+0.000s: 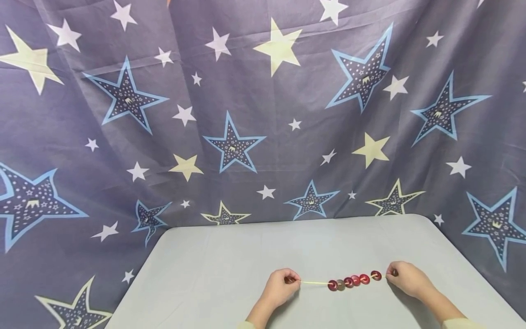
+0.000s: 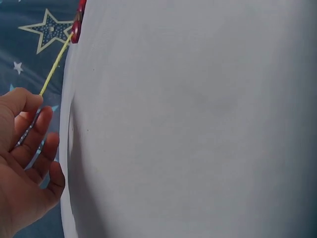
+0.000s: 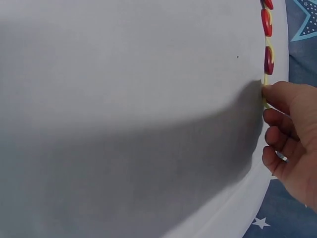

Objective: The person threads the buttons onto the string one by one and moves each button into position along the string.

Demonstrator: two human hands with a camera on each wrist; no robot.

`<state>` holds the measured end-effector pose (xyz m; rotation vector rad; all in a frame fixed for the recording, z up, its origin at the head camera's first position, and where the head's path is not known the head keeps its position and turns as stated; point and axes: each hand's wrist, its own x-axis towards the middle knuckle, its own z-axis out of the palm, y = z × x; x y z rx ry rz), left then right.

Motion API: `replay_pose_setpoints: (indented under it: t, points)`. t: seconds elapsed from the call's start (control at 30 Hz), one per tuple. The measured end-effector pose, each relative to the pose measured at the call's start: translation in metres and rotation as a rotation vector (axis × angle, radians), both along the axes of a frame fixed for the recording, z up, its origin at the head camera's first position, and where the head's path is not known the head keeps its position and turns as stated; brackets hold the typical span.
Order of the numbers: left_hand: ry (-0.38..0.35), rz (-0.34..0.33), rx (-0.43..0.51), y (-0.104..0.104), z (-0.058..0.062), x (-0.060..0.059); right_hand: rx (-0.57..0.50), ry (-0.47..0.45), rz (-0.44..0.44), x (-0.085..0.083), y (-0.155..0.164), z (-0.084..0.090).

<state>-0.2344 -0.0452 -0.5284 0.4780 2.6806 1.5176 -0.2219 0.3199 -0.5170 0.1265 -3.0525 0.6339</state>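
Observation:
A thin yellow cord (image 1: pixel 314 283) is stretched low over the pale table (image 1: pixel 213 274), threaded with several red and brown ring beads (image 1: pixel 354 280). My left hand (image 1: pixel 282 284) pinches the cord's left end, with a dark bead showing at its fingertips. My right hand (image 1: pixel 407 277) pinches the right end, just beyond the last bead. In the left wrist view the cord (image 2: pixel 55 62) runs from my fingers (image 2: pixel 22 106) up to a red bead (image 2: pixel 78 25). In the right wrist view the beads (image 3: pixel 267 29) line up above my fingertips (image 3: pixel 277 91).
A dark blue cloth printed with stars (image 1: pixel 246 114) hangs behind the table and drapes down around its sides. The table's rounded far corners sit close to the cloth.

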Motion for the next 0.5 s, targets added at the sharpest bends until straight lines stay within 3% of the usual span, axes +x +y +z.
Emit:
replay_pose_setpoints:
  t: [0.33,0.5]
  points:
    - [0.123,0.045,-0.166,-0.0030,-0.0004,-0.0033,-0.001,0.057,-0.035,-0.0047,0.0001,0.0041]
    - [0.169,0.041,-0.251,-0.0030,-0.0023,-0.0028,0.003,0.042,-0.036,-0.0031,0.0015,0.0011]
